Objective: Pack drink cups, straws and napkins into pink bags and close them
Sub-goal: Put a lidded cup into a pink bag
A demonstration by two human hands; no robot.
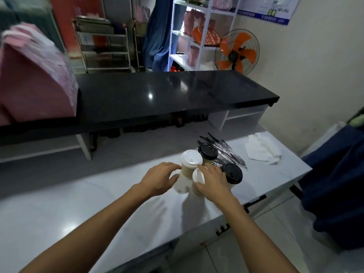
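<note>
Both hands reach over the white table (82, 209) to a cluster of 4 lidded cups. The left hand (159, 179) curls its fingers toward the side of the far white-lid cup (191, 161) and looks to be just touching it; whether that grip has closed I cannot tell. The right hand (213, 181) lies over the near white-lid cup (197, 183), fingers bent round its top, apparently holding it. Just right of that hand stands 1 black-lid cup (232, 174), and a second black-lid cup (207, 152) stands behind the white ones.

Touching the cups on the far side is a fan of black straws (226, 149). A loose pile of white napkins (262, 149) lies well apart, toward the table's right end.

Pink bags (33, 79) sit stacked at the left end of the raised black counter (157, 95), none open on the table. So I judge the packing barely begun: no cup, straw or napkin is bagged, and nothing is closed.

Further back, a shelf (197, 36) holds more pink and orange bags beside an orange fan (237, 52). A wall poster (269, 8) carries print too small to read, and I see no legible brand on the cups.
</note>
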